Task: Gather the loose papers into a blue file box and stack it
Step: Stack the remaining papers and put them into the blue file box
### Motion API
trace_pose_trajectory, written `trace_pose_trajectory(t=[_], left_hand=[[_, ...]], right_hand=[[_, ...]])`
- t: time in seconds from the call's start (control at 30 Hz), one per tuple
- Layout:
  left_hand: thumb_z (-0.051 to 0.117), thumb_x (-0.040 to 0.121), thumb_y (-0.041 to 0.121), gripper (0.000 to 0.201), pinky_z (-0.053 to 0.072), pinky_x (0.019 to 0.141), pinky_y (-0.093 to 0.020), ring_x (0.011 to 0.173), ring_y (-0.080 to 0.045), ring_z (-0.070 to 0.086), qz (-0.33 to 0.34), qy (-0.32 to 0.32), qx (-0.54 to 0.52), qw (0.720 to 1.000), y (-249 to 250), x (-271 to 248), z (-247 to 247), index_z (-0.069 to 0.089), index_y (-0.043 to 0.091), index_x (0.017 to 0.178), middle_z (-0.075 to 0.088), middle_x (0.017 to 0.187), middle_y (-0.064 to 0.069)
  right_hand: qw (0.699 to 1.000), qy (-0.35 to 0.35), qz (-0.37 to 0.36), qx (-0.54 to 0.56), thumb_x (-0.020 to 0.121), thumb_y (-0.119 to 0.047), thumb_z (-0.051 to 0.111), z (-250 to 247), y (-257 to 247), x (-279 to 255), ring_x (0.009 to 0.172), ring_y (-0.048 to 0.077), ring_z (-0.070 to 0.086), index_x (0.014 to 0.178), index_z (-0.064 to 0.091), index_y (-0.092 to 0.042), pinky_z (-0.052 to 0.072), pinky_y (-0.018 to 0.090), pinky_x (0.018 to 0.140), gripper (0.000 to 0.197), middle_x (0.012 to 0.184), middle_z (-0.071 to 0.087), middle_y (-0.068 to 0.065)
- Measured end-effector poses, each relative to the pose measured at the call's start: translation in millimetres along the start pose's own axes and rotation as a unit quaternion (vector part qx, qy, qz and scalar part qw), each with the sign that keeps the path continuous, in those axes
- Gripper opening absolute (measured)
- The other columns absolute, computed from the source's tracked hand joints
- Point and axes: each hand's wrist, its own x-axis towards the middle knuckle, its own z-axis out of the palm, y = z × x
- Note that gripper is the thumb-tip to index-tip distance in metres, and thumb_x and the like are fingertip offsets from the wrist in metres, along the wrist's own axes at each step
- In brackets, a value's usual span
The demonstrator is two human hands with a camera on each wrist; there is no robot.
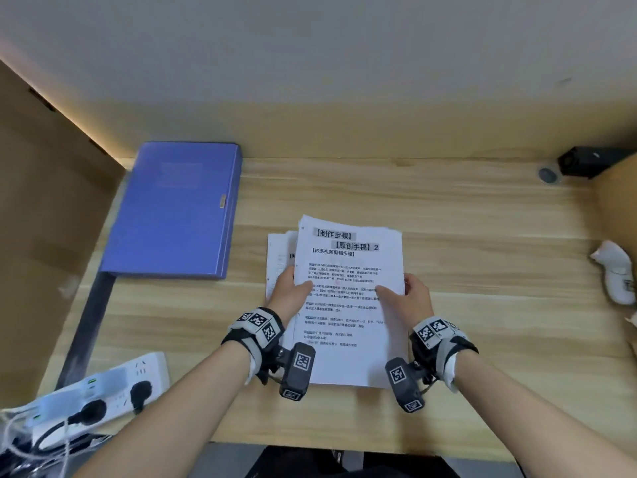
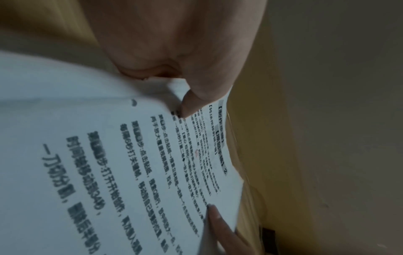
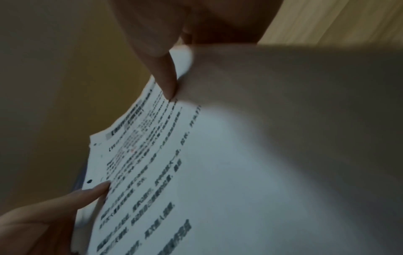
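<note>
A stack of white printed papers (image 1: 348, 270) sits over the middle of the wooden desk (image 1: 448, 215), its sheets a little uneven at the left edge. My left hand (image 1: 289, 291) grips the stack's left side, thumb on the top sheet (image 2: 130, 163). My right hand (image 1: 410, 298) grips the right side the same way, its thumb pressed on the page (image 3: 196, 163). A shut blue file box (image 1: 175, 208) lies flat at the back left of the desk, apart from the papers.
A white power strip (image 1: 100, 391) with plugs and cables lies at the front left corner. Brown cardboard (image 1: 41, 201) stands along the left. A white object (image 1: 617, 274) lies at the right edge, a black device (image 1: 586, 160) at the back right.
</note>
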Motion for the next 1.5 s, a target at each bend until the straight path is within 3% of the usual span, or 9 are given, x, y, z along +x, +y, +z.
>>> trace_pose_trajectory(t=[0.2,0.37,0.47,0.7,0.9,1.03,1.13,1.3,1.5], left_hand=[[0.055,0.088,0.001,0.041,0.051,0.098,-0.046,0.109,-0.024,0.064,-0.002,0.013,0.053,0.999,-21,5,-40,0.053,0.009,0.128,0.066,0.123,-0.008],[0.057,0.086,0.008,0.049,0.045,0.102,-0.037,0.115,-0.018,0.050,0.025,0.093,0.171,0.981,-29,3,-54,0.048,0.012,0.134,0.048,0.127,-0.002],[0.062,0.077,0.015,0.044,0.049,0.098,-0.042,0.113,-0.022,0.051,-0.014,0.085,0.152,0.985,-30,7,-55,0.049,0.017,0.119,0.046,0.121,0.001],[0.063,0.066,0.020,0.046,0.056,0.090,-0.049,0.096,-0.024,0.069,-0.092,0.020,-0.007,0.996,-35,25,-33,0.060,0.021,0.112,0.072,0.106,0.000],[0.056,0.086,-0.004,0.028,0.053,0.096,-0.048,0.103,-0.029,0.066,-0.087,0.025,-0.048,0.995,-7,8,-22,0.061,0.010,0.109,0.070,0.111,-0.008],[0.064,0.085,-0.001,0.020,0.055,0.093,-0.049,0.100,-0.030,0.070,-0.018,0.007,-0.077,0.997,40,-6,-31,0.067,0.013,0.100,0.073,0.106,-0.011],[0.070,0.083,0.000,0.022,0.058,0.088,-0.044,0.098,-0.027,0.073,0.074,-0.008,-0.095,0.993,84,-16,-36,0.070,0.014,0.100,0.076,0.106,-0.010],[0.077,0.078,0.001,0.036,0.053,0.071,-0.009,0.089,0.004,0.071,0.205,-0.063,-0.029,0.976,126,-45,-42,0.068,0.027,0.101,0.076,0.090,0.016],[0.081,0.076,0.004,0.035,0.057,0.088,-0.032,0.101,-0.022,0.071,0.241,-0.060,-0.019,0.969,110,-50,-25,0.070,0.000,0.109,0.075,0.106,-0.011]], right_hand=[[0.999,0.018,-0.001,-0.052,0.077,-0.016,0.076,40,-12,-9,0.096,0.023,0.063,0.124,0.055,-0.007,0.054,0.042,0.090,0.052,0.107,0.065,0.004],[0.992,0.042,0.016,-0.114,0.064,-0.032,0.074,44,4,1,0.094,0.020,0.065,0.116,0.060,-0.015,0.056,0.041,0.085,0.057,0.109,0.065,-0.001],[0.990,0.048,0.012,-0.130,0.050,-0.042,0.066,45,55,40,0.089,0.018,0.067,0.107,0.064,-0.024,0.060,0.040,0.078,0.060,0.107,0.067,0.002],[0.996,-0.011,0.020,-0.088,0.077,-0.015,0.071,66,-6,-8,0.096,0.024,0.060,0.118,0.054,-0.009,0.049,0.034,0.081,0.045,0.113,0.061,0.005],[0.998,-0.053,0.045,0.009,0.078,-0.014,0.076,49,-17,-6,0.093,0.027,0.066,0.112,0.062,-0.006,0.053,0.033,0.076,0.037,0.112,0.070,0.011],[0.987,-0.070,0.008,0.148,0.077,-0.004,0.078,17,-67,-14,0.082,0.019,0.071,0.107,0.069,-0.006,0.056,0.028,0.069,0.032,0.109,0.073,0.013],[0.966,-0.081,-0.076,0.235,0.071,-0.002,0.082,-13,-109,-25,0.091,0.028,0.074,0.106,0.071,-0.007,0.060,0.039,0.077,0.037,0.105,0.076,0.014],[0.938,-0.120,-0.207,0.253,0.066,-0.002,0.080,-51,-133,-42,0.102,0.029,0.070,0.113,0.068,-0.011,0.059,0.043,0.082,0.049,0.110,0.073,0.015],[0.957,-0.083,-0.182,0.208,0.054,-0.016,0.084,-63,-109,-52,0.075,0.000,0.070,0.094,0.067,-0.019,0.052,0.012,0.060,0.044,0.078,0.076,-0.013]])
